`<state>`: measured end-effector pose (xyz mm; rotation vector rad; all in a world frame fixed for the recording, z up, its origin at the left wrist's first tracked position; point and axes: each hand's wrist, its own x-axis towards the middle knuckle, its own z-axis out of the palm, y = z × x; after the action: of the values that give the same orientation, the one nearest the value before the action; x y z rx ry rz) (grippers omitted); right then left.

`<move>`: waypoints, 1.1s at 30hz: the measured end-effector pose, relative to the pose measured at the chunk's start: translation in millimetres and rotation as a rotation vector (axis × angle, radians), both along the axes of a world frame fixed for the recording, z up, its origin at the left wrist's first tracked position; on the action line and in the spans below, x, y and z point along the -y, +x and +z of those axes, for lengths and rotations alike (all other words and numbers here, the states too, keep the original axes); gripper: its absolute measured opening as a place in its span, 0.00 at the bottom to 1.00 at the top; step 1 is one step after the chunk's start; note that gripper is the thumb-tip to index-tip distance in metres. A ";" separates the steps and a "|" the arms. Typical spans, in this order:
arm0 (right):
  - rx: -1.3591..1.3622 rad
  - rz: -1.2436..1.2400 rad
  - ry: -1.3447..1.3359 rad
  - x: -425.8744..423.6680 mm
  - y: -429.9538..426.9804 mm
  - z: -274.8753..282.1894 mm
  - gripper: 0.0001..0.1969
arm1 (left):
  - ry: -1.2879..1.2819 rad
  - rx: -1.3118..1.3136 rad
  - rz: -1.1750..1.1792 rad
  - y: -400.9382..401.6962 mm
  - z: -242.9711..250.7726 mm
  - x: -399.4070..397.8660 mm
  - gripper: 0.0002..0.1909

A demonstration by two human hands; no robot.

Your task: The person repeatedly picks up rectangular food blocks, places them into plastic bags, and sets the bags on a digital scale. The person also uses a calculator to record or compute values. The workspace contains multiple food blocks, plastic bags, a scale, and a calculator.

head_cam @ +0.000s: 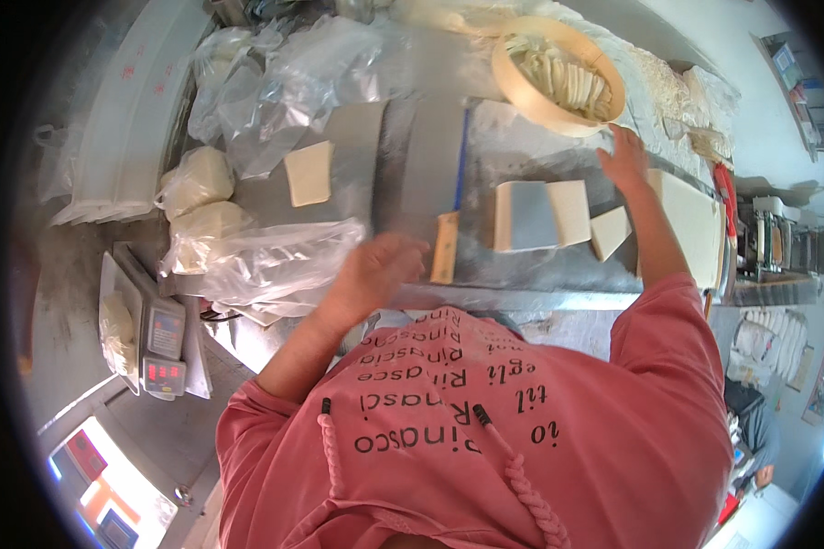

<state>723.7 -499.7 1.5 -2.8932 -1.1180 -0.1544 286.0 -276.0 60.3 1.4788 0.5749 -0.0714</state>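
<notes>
My right hand (626,159) reaches forward with its thumb apart from the fingers and nothing in its grasp. Its fingertips are at the near rim of a round wooden-rimmed tray (556,122) holding folded noodle-like strips (577,86); contact is unclear. Motion blurs my left hand (388,264), loosely curled beside the wooden handle (444,247) of a wide-bladed knife (434,158). No object shows in that hand. Between the hands lie a stack of pale dough sheets (571,211) with a blue-grey piece (534,214) on it, and a cut dough piece (611,232).
A thick dough-sheet stack (687,226) stands right of my forearm. At left are a dough piece (309,173), plastic-wrapped dough (202,182), clear plastic bags (302,68) and a lit digital scale (163,374). Loose flour (652,75) covers the far right; another person's hand (764,475) shows lower right.
</notes>
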 end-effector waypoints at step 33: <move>-1.000 0.416 -0.101 -14.3 6.6 -14.9 0.29 | -1.062 -0.152 0.919 253.7 -89.2 219.5 0.06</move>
<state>730.3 -485.4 -13.4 -2.1543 -1.3955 1.2095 539.7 -495.5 -28.9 0.1093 1.0734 0.2092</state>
